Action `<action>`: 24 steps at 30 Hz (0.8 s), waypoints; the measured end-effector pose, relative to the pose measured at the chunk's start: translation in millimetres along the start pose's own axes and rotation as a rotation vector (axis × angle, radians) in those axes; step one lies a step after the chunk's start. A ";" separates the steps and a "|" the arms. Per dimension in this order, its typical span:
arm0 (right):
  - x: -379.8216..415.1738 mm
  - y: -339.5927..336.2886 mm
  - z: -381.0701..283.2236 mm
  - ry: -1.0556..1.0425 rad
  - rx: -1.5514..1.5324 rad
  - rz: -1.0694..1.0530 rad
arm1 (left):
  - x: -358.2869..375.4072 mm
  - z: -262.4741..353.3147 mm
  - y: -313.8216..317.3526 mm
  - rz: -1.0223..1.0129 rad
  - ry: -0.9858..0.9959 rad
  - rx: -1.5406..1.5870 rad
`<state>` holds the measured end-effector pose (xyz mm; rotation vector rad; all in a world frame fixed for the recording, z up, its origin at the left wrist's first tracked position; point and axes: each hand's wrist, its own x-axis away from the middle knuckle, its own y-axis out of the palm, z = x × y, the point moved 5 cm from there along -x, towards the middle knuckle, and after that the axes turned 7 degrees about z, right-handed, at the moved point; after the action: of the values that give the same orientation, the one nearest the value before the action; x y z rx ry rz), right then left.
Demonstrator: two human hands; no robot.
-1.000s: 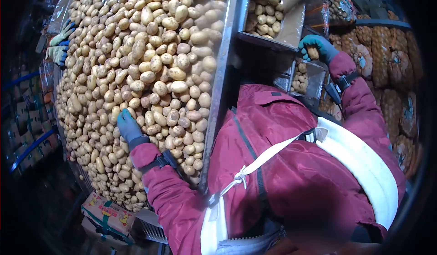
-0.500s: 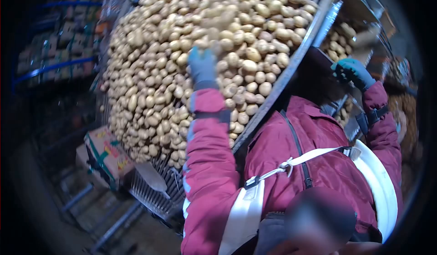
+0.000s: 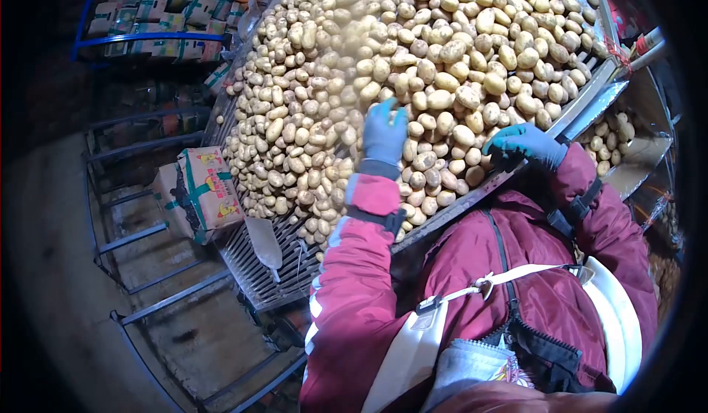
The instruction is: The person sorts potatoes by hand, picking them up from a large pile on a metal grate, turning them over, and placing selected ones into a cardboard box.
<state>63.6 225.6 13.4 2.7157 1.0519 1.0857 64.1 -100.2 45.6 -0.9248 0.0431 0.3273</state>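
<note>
A large heap of potatoes (image 3: pixel 442 51) covers a slatted metal table (image 3: pixel 258 273). My left hand (image 3: pixel 385 134), in a grey and teal glove, rests on the potatoes near the middle of the heap. Its fingertips are bent and somewhat apart, and no potato shows in its grasp. My right hand (image 3: pixel 527 146), gloved alike, is over the table's near edge (image 3: pixel 472 200), with its fingers curled down beside the nearest potatoes. The underside of that hand is dark, so what it holds, if anything, is hidden.
A taped cardboard box (image 3: pixel 203 195) and a metal scoop (image 3: pixel 264 243) are at the table's left end. An open carton of potatoes (image 3: pixel 608 136) stands at right. Blue-framed racks with boxes (image 3: pixel 155 26) are at the upper left, and metal frames (image 3: pixel 177 295) at the lower left.
My right hand has moved from beside the carton to the table's near edge. The view has shifted, and my left hand now appears further right and lower, over the potatoes.
</note>
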 end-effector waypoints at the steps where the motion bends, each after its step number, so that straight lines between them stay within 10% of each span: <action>1: 1.4 -2.6 0.9 0.000 -0.007 -0.005 | -11.6 -36.4 6.3 -0.029 -0.094 0.014; 16: -23.4 2.9 -4.1 0.067 -0.100 -0.111 | -105.3 -24.9 57.1 -0.255 -0.168 -0.596; 24: -30.3 25.7 -18.3 0.100 -0.170 -0.157 | -46.6 -66.4 15.2 -0.080 -0.337 0.010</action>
<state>51.2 183.8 15.9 2.4266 1.1093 1.2333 22.1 -156.3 1.8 -0.8490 -0.3009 0.4046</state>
